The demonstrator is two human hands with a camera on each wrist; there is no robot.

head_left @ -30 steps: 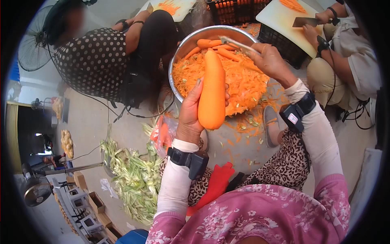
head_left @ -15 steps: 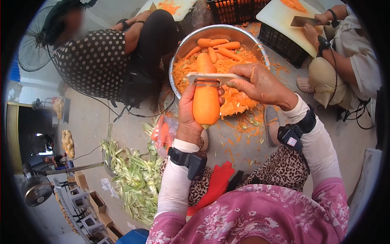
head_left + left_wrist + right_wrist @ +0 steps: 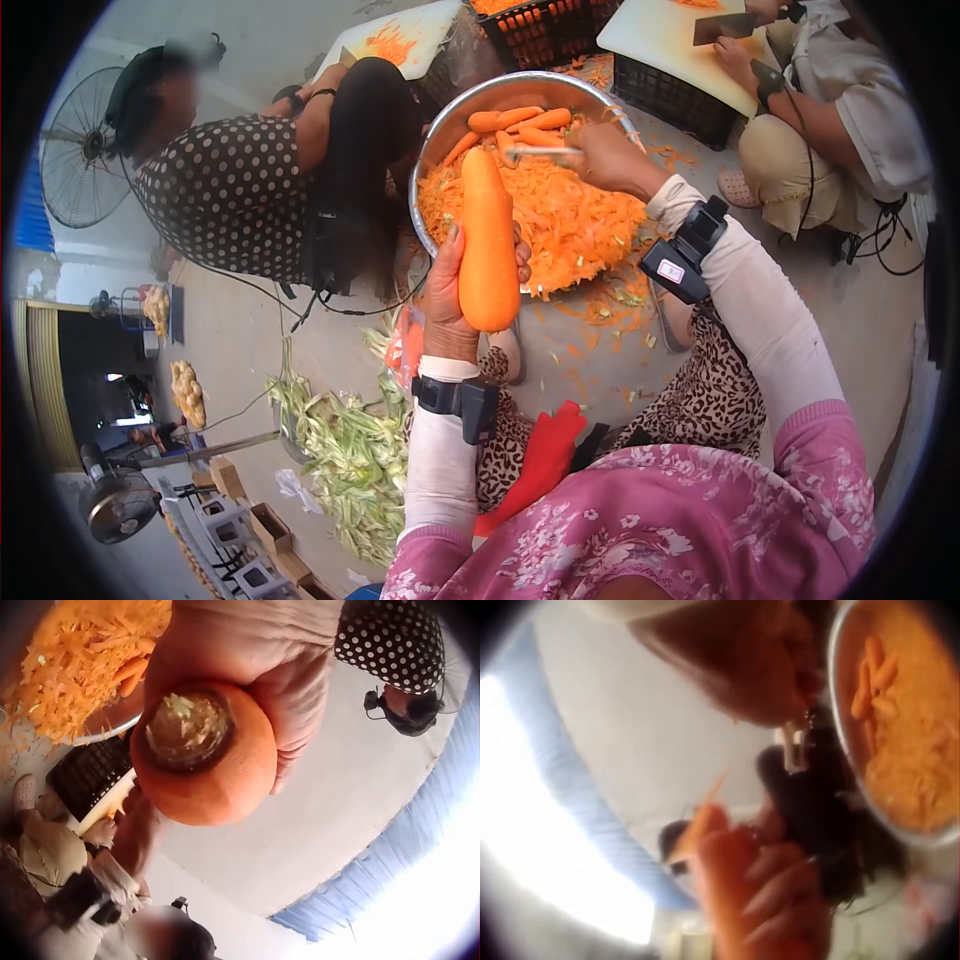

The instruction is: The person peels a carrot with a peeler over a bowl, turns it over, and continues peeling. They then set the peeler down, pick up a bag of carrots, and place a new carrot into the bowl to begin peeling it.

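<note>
A large, thick carrot [image 3: 488, 240] stands tip-up in my left hand [image 3: 447, 300], whose fingers and thumb wrap its lower half. Its blunt brown stem end [image 3: 184, 731] faces the left wrist camera. My right hand [image 3: 615, 160] grips a peeler [image 3: 545, 151] by the handle, the peeler's head just beyond the upper right of the carrot. In the blurred right wrist view, a thin orange peel strip [image 3: 697, 825] shows at the carrot's tip. Below both hands sits a metal basin [image 3: 420, 190] heaped with peelings [image 3: 580, 220], several smaller carrots [image 3: 505, 119] on top.
Two people sit opposite: one in a dotted shirt [image 3: 235, 195], one cutting with a cleaver [image 3: 722, 28] on a white board [image 3: 680, 50] over a black crate [image 3: 670, 100]. Pale green leaves [image 3: 355, 460] lie on the floor at left. Cables [image 3: 350, 311] cross the floor.
The peeler lay across the carrot's middle half a second ago; my right hand has since moved it up, off past the tip. My left hand keeps its hold. The head view has shifted slightly.
</note>
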